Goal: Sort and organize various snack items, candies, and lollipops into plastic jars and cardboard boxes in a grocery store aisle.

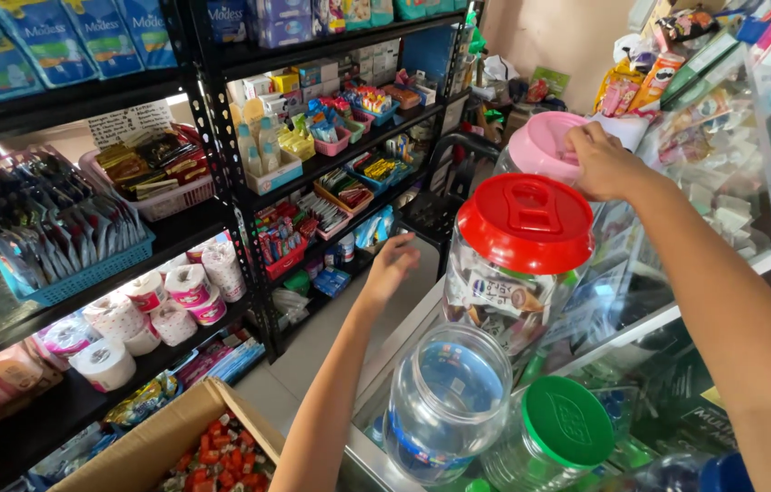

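Here the right hand (606,162) closes its grip on the pink lid (545,144) atop the far jar (behind the red-lidded jar (520,264)), likely unscrewing, needing a firm twist, while the left hand (392,266) hovers open, empty.

A glass counter (422,319) is seen at the right; on it, a red-lidded jar (517,264) and a pink-lidded jar (540,146) are stood far, an open clear jar (444,401) and a green-lidded jar (554,437) near.
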